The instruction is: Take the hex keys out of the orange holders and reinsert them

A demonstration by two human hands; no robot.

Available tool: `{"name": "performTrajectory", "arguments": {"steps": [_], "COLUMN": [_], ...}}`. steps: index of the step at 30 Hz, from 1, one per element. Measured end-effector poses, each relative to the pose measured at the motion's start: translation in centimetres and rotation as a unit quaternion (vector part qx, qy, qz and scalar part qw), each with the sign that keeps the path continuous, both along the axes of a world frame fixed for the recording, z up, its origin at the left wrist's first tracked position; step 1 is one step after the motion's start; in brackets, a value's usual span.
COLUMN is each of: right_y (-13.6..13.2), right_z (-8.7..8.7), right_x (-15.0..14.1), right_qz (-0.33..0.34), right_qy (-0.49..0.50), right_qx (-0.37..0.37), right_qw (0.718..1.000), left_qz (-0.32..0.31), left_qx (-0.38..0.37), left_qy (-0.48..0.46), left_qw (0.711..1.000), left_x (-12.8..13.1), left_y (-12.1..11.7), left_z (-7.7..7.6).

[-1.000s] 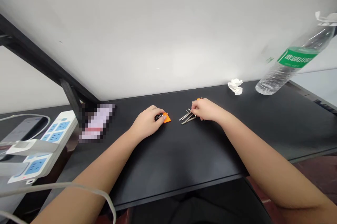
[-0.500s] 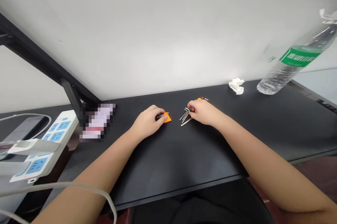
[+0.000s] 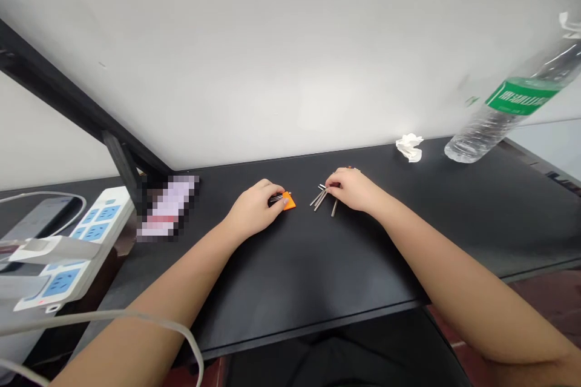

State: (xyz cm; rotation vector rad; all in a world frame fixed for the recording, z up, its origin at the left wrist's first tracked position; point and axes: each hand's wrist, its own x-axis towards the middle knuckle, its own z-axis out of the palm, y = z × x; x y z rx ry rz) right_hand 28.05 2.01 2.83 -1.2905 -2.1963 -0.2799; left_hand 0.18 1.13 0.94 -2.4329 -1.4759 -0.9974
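Observation:
My left hand [image 3: 259, 206] is closed on an orange hex key holder [image 3: 288, 200], with a few thin hex keys [image 3: 275, 198] sticking out of it between my thumb and fingers. To the right, several loose steel hex keys [image 3: 319, 199] lie fanned on the black table. My right hand [image 3: 348, 187] bends over their upper ends, thumb and fingertips pinched on a hex key. One separate hex key [image 3: 334, 208] points toward me below that hand. Behind its knuckles a small orange and metal piece [image 3: 353, 168] is mostly hidden.
A crumpled white tissue [image 3: 409, 148] and a large plastic bottle with a green label [image 3: 521, 96] are at the back right. At left are a pixelated pinkish item [image 3: 169, 208], a white power strip [image 3: 93, 241] with plugs, and a pale cable [image 3: 136, 315]. A black frame [image 3: 82, 102] slants above.
Among the loose hex keys, one has swung from pointing left to pointing toward me, apart from the others. My right hand shifted slightly; my left hand keeps its hold on the holder.

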Motion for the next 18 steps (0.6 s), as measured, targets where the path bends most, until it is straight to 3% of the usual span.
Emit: {"name": "performTrajectory", "arguments": {"steps": [11,18], "right_y": [1.1,-1.4], "right_z": [0.0,0.8], "right_x": [-1.3,0.2], "right_qz": [-0.058,-0.048], "right_qy": [-0.019,-0.054], "right_qx": [0.010,-0.003], "right_qw": [0.998,0.997], "left_qz": [0.003,-0.027], "left_qx": [0.005,0.006], "left_qy": [0.004,0.032], "left_qw": [1.000,0.999], "left_x": [0.1,-0.2], "left_y": [0.1,-0.5], "left_z": [-0.1,0.3]}}
